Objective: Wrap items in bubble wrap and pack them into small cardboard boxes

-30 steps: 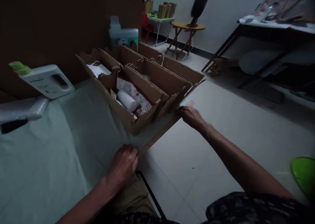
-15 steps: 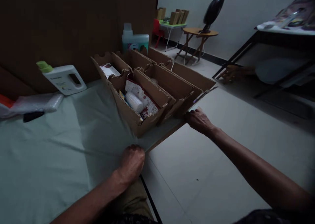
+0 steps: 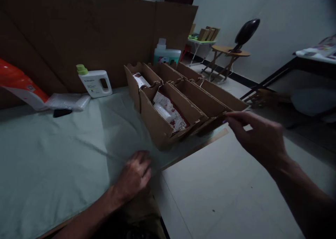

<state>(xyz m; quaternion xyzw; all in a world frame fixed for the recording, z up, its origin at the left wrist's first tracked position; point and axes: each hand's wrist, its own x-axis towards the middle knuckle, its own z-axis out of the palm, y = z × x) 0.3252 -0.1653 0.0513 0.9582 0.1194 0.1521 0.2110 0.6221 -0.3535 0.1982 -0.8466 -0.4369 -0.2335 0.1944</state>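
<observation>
A brown cardboard organizer box (image 3: pixel 157 127) with several compartments sits at the right edge of a table covered in pale green cloth (image 3: pixel 78 155). In its front compartment lie a clear bubble-wrapped roll (image 3: pixel 163 112) and a white-and-dark-red packet (image 3: pixel 181 122). A white piece (image 3: pixel 140 80) shows in the compartment behind. My right hand (image 3: pixel 262 137) pinches the box's near right corner between thumb and fingers; a small purple spot shows beside the fingertips. My left hand (image 3: pixel 135 176) rests on the cloth near the table edge, loosely curled, thumb apart, fingertips blurred, with nothing visible in it.
Behind the box stands a teal liquid bottle (image 3: pixel 168 55). A white jug with green cap (image 3: pixel 97 83), a bubble-wrap pack (image 3: pixel 68 101), a black item (image 3: pixel 62 113) and an orange-white bottle (image 3: pixel 23 84) line a cardboard panel (image 3: pixel 91 39). Beyond, a round table (image 3: pixel 228 50) holds a fan.
My right hand has left the table edge and risen to the box's corner. My left hand has loosened from the edge and lies on the cloth. The view has swung left.
</observation>
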